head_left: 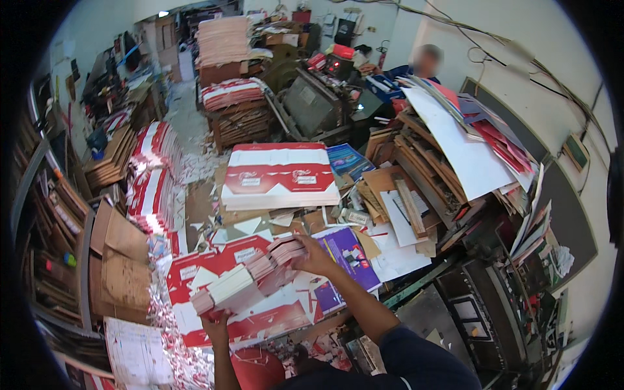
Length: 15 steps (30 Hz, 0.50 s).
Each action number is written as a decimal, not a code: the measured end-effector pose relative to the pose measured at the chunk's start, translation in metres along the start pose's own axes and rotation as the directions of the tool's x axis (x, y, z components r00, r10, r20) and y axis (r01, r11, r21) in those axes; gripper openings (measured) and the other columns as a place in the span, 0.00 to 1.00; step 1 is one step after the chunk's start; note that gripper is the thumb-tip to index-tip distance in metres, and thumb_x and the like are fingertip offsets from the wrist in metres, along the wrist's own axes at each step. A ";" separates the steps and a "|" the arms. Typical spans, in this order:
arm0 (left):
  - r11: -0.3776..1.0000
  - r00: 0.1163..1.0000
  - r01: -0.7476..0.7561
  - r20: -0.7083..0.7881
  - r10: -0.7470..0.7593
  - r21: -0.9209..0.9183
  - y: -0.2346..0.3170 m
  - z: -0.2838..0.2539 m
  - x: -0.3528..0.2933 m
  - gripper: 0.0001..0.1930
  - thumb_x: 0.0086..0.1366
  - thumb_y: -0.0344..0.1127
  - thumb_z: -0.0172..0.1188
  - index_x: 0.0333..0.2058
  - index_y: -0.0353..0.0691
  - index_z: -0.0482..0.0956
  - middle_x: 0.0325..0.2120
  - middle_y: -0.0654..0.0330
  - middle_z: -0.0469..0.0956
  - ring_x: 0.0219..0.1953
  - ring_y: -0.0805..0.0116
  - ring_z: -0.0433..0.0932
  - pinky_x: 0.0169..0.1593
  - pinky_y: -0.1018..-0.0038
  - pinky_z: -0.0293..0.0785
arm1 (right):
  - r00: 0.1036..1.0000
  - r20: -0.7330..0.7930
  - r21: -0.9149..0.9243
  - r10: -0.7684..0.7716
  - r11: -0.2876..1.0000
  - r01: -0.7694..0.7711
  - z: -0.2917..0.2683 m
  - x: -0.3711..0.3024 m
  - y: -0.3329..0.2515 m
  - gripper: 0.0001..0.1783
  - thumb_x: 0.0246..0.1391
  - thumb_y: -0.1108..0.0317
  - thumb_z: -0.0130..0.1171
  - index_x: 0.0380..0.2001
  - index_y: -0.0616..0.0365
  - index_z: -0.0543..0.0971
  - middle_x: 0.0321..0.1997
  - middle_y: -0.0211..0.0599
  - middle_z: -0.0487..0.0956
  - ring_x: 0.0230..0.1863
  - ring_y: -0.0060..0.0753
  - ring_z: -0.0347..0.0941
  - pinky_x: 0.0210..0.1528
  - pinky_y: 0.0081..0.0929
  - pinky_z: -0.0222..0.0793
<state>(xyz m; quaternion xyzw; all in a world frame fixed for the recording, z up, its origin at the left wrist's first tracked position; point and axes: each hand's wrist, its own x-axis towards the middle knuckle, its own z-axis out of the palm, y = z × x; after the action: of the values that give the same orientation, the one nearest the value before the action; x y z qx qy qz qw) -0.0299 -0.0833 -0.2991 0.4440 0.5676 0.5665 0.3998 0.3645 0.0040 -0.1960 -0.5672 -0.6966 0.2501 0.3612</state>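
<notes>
A long stack of cut card pieces [237, 289], white in the middle and reddish at both ends, is held at a slant between my hands. My left hand [216, 326] is closed on its lower left end, partly hidden under it. My right hand [314, 257] wraps round its upper right end. Beneath lie flat red and white printed card sheets [276, 320] with loose white offcuts on them. A purple printed sheet [348, 257] lies close to my right forearm.
Beyond my hands stands a thick pile of red and white printed sheets [279, 172]. More bundles [148, 195] line the left, above scattered paper scraps [170, 312]. Wooden boards [422, 162] and a large white sheet [455, 146] crowd the right. A person [416, 68] is at the back.
</notes>
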 end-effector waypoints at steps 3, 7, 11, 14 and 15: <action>1.000 1.000 -0.006 -0.030 0.006 -0.018 0.009 -0.008 -0.011 0.38 0.52 0.30 0.73 0.60 0.32 0.65 0.52 0.52 0.74 0.53 0.61 0.73 0.59 0.66 0.67 | 0.999 -0.038 0.136 0.009 0.991 -0.004 0.014 0.006 0.007 0.61 0.30 0.56 0.81 0.68 0.55 0.61 0.71 0.54 0.60 0.72 0.53 0.54 0.72 0.43 0.53; 1.000 1.000 0.004 -0.005 -0.004 -0.001 0.007 -0.003 -0.008 0.39 0.52 0.30 0.74 0.61 0.33 0.64 0.52 0.52 0.74 0.54 0.60 0.72 0.59 0.67 0.66 | 0.981 0.026 0.450 0.192 0.874 -0.183 0.014 0.001 0.029 0.65 0.32 0.57 0.82 0.72 0.53 0.54 0.72 0.49 0.60 0.71 0.45 0.57 0.71 0.38 0.56; 0.986 0.993 0.114 0.057 -0.108 -0.120 0.002 -0.001 -0.014 0.44 0.51 0.28 0.73 0.65 0.35 0.59 0.57 0.52 0.70 0.57 0.59 0.70 0.62 0.66 0.64 | 0.963 0.166 0.686 0.213 0.677 -0.268 0.029 -0.001 0.044 0.66 0.34 0.67 0.81 0.73 0.53 0.50 0.67 0.42 0.67 0.66 0.36 0.64 0.66 0.33 0.63; 0.979 0.993 0.113 0.046 -0.107 -0.168 0.010 0.002 -0.015 0.46 0.49 0.26 0.74 0.65 0.35 0.57 0.57 0.51 0.70 0.57 0.59 0.70 0.62 0.67 0.65 | 0.961 0.178 0.658 0.210 0.701 -0.275 0.034 0.002 0.052 0.66 0.34 0.74 0.79 0.74 0.52 0.48 0.66 0.42 0.68 0.66 0.36 0.65 0.65 0.33 0.64; 0.976 0.993 0.114 0.038 -0.109 -0.184 0.012 0.002 -0.017 0.47 0.48 0.25 0.75 0.65 0.35 0.57 0.57 0.51 0.70 0.57 0.59 0.71 0.62 0.67 0.66 | 0.960 0.185 0.630 0.209 0.725 -0.279 0.034 0.002 0.049 0.67 0.34 0.74 0.79 0.74 0.52 0.47 0.66 0.42 0.67 0.66 0.36 0.64 0.66 0.34 0.64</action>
<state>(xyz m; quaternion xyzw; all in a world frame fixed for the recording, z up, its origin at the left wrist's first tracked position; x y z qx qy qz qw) -0.0224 -0.0990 -0.2883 0.3798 0.5305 0.5877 0.4784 0.3680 0.0198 -0.2536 -0.4797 -0.5030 0.5495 0.4636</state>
